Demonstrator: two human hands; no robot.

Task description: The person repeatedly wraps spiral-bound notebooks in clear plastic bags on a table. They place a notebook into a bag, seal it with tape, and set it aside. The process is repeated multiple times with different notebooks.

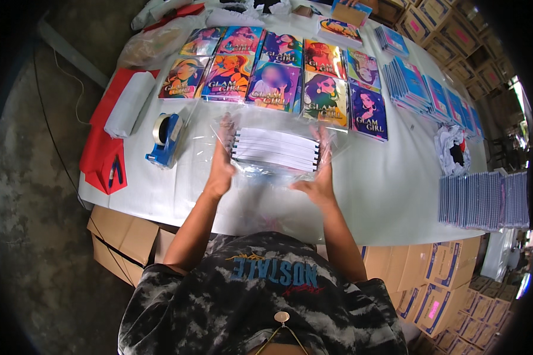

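Observation:
A stack of several notebooks (275, 149), white page edges toward me, sits between my hands with clear plastic film (260, 173) loosely around it. My left hand (221, 161) presses on the stack's left end, fingers pointing away from me. On its right end, my right hand (321, 174) closes in the same way, thumb turned inward. Film covers part of the fingers on both sides. Just beyond lie rows of notebooks with colourful illustrated covers (273, 86). To the left of my left hand stands a blue tape dispenser (167, 141) with a roll of tape.
Red sheets (103, 155) with a white bundle (130, 105) and pens lie on the white-covered table (266, 207) at left. Blue-covered notebooks (408, 89) and a long notebook row (482, 200) line the right. Another person's hand (356, 3) shows at the far edge. Cartons (435, 269) stand below.

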